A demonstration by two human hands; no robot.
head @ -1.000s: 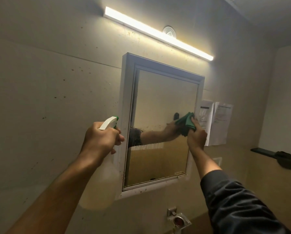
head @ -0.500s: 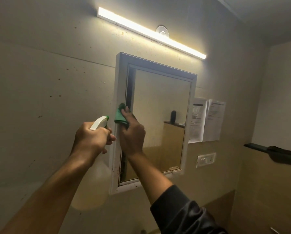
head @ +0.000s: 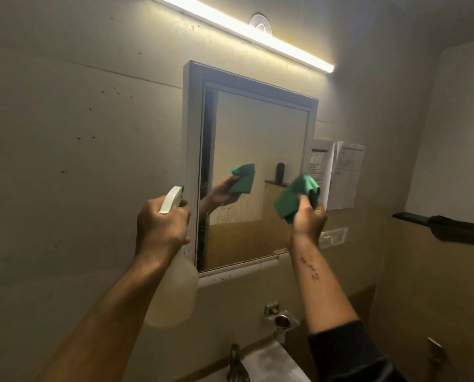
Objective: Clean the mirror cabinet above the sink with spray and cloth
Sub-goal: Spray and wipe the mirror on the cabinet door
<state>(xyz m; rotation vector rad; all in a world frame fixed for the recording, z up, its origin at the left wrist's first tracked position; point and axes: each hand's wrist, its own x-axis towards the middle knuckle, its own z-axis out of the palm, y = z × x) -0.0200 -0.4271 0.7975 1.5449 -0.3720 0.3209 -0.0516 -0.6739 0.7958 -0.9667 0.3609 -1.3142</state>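
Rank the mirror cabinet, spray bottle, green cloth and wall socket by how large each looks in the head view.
1. mirror cabinet, clearly largest.
2. spray bottle, though it is nearer the camera, so its look is inflated.
3. green cloth, bunched in the right hand.
4. wall socket, smallest.

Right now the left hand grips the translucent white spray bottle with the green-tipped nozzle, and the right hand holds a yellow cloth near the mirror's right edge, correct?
Not quite: the crumpled cloth is green, not yellow, as the head view shows. The rest stands: the left hand grips the translucent white spray bottle, and the right hand holds the cloth near the right edge of the white-framed mirror.
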